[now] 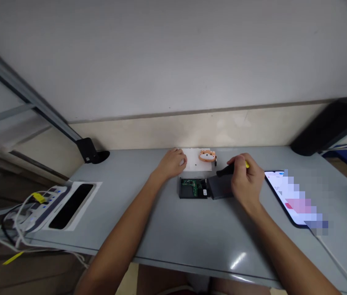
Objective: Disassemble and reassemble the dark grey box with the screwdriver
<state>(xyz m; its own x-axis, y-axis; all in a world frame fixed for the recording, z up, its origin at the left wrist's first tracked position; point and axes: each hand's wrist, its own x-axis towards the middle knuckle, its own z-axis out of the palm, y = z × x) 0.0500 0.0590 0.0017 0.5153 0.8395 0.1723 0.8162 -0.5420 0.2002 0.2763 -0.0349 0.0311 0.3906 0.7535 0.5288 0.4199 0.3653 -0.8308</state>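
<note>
My right hand [245, 179] is closed around a screwdriver [226, 169] with a black handle and a yellow end, its front pointing left. Beneath it lies a dark flat cover [219, 188], partly hidden by the hand. Against the cover's left side sits an opened black case [193, 189] with a green circuit board inside. My left hand [173, 162] rests at the left edge of a white sheet of paper [195, 163], fingers curled; whatever they may hold is hidden. An orange-and-white animal-face case [207, 155] lies on the paper's right part, with a few tiny dark specks nearby.
On the right, a lit phone [279, 192] is plugged into a white cable. At left lie a dark-screened phone [72, 206] on white paper and a power strip [46, 209] with tangled cables. A black cylindrical object [324, 127] stands at the back right of the grey desk [173, 233].
</note>
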